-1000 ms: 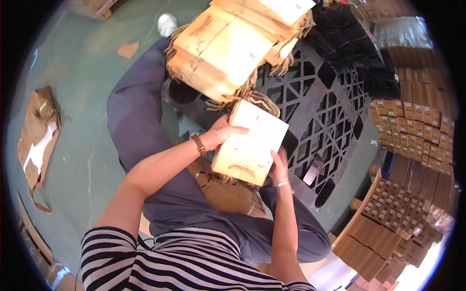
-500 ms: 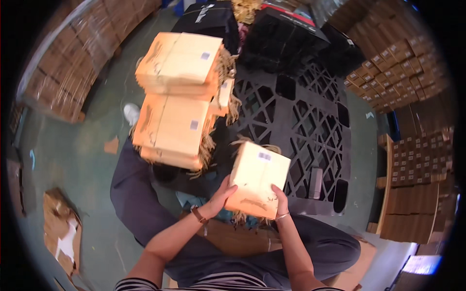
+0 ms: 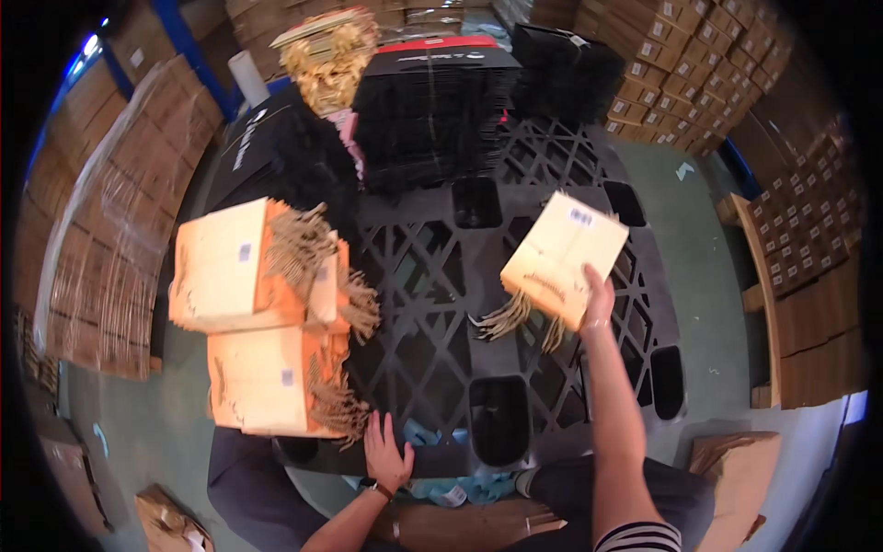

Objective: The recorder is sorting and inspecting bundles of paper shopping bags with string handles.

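My right hand [image 3: 596, 294] grips a cream bundle of flat paper bags [image 3: 561, 248] by its lower right edge, over the right part of the black slatted pallet [image 3: 495, 348]. Brown rope handles dangle below the bundle. With fingers spread, my left hand [image 3: 388, 453] rests on the pallet's near edge and holds nothing. Just left of it, an upper stack of similar bags [image 3: 221, 267] sits on a lower one [image 3: 256, 377], their rope handles bunched on the right side.
Black stacks [image 3: 428, 120] and a pile of yellowish items [image 3: 326, 64] stand at the back. Wrapped cartons [image 3: 120, 230] line the left; more cartons [image 3: 681, 74] stand at the back right. A wooden pallet [image 3: 754, 294] is at the right. Crumpled cardboard [image 3: 161, 511] lies low left.
My left hand has let go of the bundle and moved onto the pallet. My right hand has carried the bundle forward and right. The view has shifted to show more of the back.
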### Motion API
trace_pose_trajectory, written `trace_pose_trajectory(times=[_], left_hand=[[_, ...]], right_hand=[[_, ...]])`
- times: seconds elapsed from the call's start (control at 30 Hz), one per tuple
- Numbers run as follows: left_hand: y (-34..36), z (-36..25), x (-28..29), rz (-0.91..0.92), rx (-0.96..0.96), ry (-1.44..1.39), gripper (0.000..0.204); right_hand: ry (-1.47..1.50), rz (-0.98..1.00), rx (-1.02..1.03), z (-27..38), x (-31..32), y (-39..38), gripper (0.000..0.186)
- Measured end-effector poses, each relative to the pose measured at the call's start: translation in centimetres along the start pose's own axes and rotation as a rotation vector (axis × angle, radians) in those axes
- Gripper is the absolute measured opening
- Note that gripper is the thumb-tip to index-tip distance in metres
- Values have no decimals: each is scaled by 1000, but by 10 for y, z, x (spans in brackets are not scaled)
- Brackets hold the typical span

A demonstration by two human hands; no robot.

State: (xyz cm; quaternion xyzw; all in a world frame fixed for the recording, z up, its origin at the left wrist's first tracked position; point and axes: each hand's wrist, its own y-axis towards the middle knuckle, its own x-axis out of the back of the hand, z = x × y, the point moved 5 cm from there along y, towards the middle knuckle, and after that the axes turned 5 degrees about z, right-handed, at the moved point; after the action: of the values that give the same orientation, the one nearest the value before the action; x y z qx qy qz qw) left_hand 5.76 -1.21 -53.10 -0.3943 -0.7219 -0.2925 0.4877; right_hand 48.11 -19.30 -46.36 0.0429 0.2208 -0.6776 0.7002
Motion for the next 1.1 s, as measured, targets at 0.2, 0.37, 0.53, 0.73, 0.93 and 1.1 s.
trace_pose_trajectory(times=[0.2,0.37,0.53,0.73,0.93,1.1], left_hand=[[3,1,-9,77,84,-54,69],[5,-1,-12,119,136,-29,69],[9,-5,-12,135,165,-15,72],[11,2,-15,175,175,-21,70],[1,8,-16,150,170,18,74],[7,10,-20,142,134,28,74]], right_hand=[[-135,417,-349,47,-40,195,58],[-1138,206,50,29,-55,253,98],[-1027,198,126,2,-37,263,103],[-778,320,275,-20,-40,234,97],[-1009,319,439,-43,-86,282,90],[-1062,287,462,-63,-110,355,76]])
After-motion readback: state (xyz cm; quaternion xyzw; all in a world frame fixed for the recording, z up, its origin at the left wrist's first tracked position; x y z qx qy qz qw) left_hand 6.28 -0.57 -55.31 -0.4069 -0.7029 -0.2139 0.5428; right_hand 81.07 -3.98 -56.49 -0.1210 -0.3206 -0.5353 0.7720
